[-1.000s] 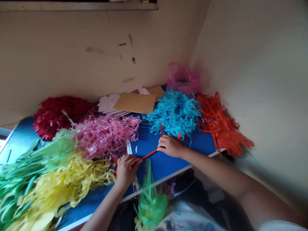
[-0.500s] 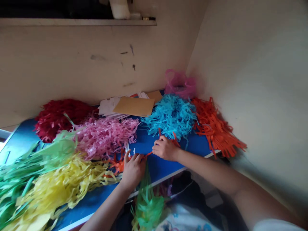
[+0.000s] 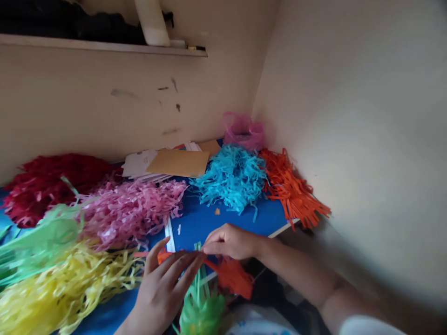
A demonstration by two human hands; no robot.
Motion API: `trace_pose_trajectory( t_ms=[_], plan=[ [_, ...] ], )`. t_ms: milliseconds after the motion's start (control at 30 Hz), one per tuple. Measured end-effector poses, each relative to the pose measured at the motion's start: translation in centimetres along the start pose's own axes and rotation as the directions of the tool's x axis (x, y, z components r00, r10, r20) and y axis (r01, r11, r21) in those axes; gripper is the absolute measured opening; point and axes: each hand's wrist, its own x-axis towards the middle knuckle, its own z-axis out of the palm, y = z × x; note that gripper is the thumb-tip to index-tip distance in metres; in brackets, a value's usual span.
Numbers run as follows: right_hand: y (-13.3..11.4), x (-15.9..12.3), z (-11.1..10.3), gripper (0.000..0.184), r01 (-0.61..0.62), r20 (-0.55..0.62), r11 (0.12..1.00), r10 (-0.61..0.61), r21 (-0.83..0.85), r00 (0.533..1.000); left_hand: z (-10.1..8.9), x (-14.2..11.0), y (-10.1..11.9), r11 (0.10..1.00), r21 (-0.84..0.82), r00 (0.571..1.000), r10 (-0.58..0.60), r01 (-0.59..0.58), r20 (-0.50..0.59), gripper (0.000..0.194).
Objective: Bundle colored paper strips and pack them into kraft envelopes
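Note:
My right hand (image 3: 230, 242) is closed in a pinch at the front of the blue table, on orange fringed paper (image 3: 235, 277) that hangs below it. My left hand (image 3: 167, 284) is beside it with fingers stretched out over another part of the orange paper, its thumb apart. The fingertips of both hands meet or nearly meet. Green fringed paper (image 3: 202, 307) hangs at the table edge under the hands. Fingers hide part of the orange strip.
Fringed paper bundles lie on the table: red (image 3: 56, 181), pink (image 3: 129, 209), yellow (image 3: 70, 284), light green (image 3: 45, 237), blue (image 3: 232, 177) and orange (image 3: 293, 190). Behind them are a brown envelope (image 3: 178, 163), papers and a pink plastic bag (image 3: 242, 132). A shelf (image 3: 104, 45) juts above.
The view has shifted, so the table appears further left and lower. My right hand has come down and towards my left hand, bringing orange paper over the edge. My left fingers have straightened.

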Motion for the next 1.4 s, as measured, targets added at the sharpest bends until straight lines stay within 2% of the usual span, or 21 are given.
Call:
trace_pose_trajectory(
  t_ms=[67,133,233,333,433,567,667,767,867,900,933,967,1000,1033,1067,1100,1167,1233,1267,1333,1400],
  plan=[
    [0.3,0.1,0.5,0.049,-0.21,0.09,0.927,0.191,0.312,0.978,-0.2,0.1,0.5,1.0,-0.029,1.0,0.006,-0.006,-0.009,0.031],
    [1.1,0.3,1.2,0.054,-0.311,0.104,0.821,0.299,0.479,0.948,0.1,0.1,0.9,0.999,-0.05,0.999,-0.019,0.017,-0.037,0.028],
    [1.8,0.2,2.0,0.053,-0.38,0.138,0.717,0.374,0.584,0.917,0.8,0.0,1.5,0.995,-0.074,0.995,-0.073,0.067,-0.075,0.023],
    [1.9,-0.3,2.5,0.051,-0.428,0.195,0.664,0.398,0.614,0.897,1.4,0.3,2.1,0.98,-0.135,0.983,-0.158,0.145,-0.09,0.02],
    [1.9,-0.7,3.1,0.048,-0.35,0.099,0.663,0.386,0.662,0.917,1.7,0.8,2.8,0.922,-0.246,0.938,-0.331,0.298,-0.103,0.015],
    [2.6,-1.2,4.2,0.041,-0.192,-0.132,0.699,0.382,0.689,0.915,2.0,1.3,4.1,0.719,-0.46,0.799,-0.601,0.521,-0.034,0.011],
    [2.8,-1.4,5.0,0.036,-0.092,-0.219,0.724,0.324,0.684,0.92,2.3,1.1,5.1,0.595,-0.562,0.718,-0.696,0.574,-0.003,0.012],
    [2.1,-1.4,5.4,0.028,0.052,-0.33,0.824,0.167,0.565,0.929,2.6,0.6,5.6,0.559,-0.606,0.705,-0.71,0.566,0.003,0.014],
    [1.8,-0.6,4.7,0.025,0.116,-0.353,0.932,0.014,0.343,0.935,2.9,-0.4,5.1,0.548,-0.615,0.686,-0.727,0.566,-0.016,0.011],
    [2.1,-0.1,4.0,0.023,0.089,-0.351,0.978,-0.018,0.188,0.936,2.8,-0.7,4.8,0.508,-0.63,0.642,-0.767,0.588,-0.02,0.008],
    [2.6,0.6,3.1,0.019,0.036,-0.361,0.999,-0.039,-0.014,0.932,2.8,-1.0,4.5,0.428,-0.667,0.566,-0.825,0.61,-0.012,0.006],
    [3.3,1.4,2.0,0.015,-0.041,-0.385,0.974,-0.05,-0.223,0.921,2.6,-1.1,4.2,0.303,-0.726,0.467,-0.884,0.617,0.028,0.007],
    [4.1,2.2,0.8,0.012,-0.142,-0.424,0.895,-0.057,-0.423,0.904,2.5,-1.2,4.0,0.143,-0.792,0.36,-0.927,0.594,0.103,0.011],
    [5.1,3.1,-0.5,0.012,-0.225,-0.464,0.82,-0.056,-0.527,0.884,2.3,-1.2,3.9,-0.024,-0.842,0.262,-0.945,0.539,0.194,0.015],
    [6.0,4.0,-1.8,0.015,-0.281,-0.49,0.763,-0.053,-0.582,0.87,2.1,-1.1,3.8,-0.161,-0.866,0.195,-0.94,0.473,0.281,0.018],
    [6.9,4.7,-2.8,0.017,-0.32,-0.503,0.72,-0.047,-0.616,0.863,2.1,-1.1,3.9,-0.248,-0.871,0.163,-0.925,0.425,0.343,0.021],
    [8.0,5.6,-4.2,0.02,-0.351,-0.5,0.67,-0.036,-0.655,0.865,2.2,-1.0,4.2,-0.267,-0.853,0.152,-0.918,0.448,0.367,0.024],
    [7.9,5.5,-4.5,0.02,-0.355,-0.481,0.628,-0.036,-0.693,0.876,2.6,-1.1,4.6,-0.135,-0.8,0.204,-0.93,0.585,0.306,0.026],
    [7.5,5.1,-4.2,0.02,-0.349,-0.472,0.616,-0.041,-0.706,0.881,2.7,-1.3,4.6,-0.04,-0.753,0.255,-0.928,0.657,0.271,0.026],
    [6.1,3.6,-2.9,0.017,-0.322,-0.451,0.609,-0.066,-0.725,0.89,3.0,-1.4,4.5,0.181,-0.652,0.393,-0.899,0.736,0.194,0.024],
    [4.4,1.8,-0.9,0.015,-0.216,-0.417,0.713,-0.117,-0.667,0.902,3.1,-1.3,4.3,0.361,-0.583,0.531,-0.835,0.728,0.145,0.022]
  ],
)
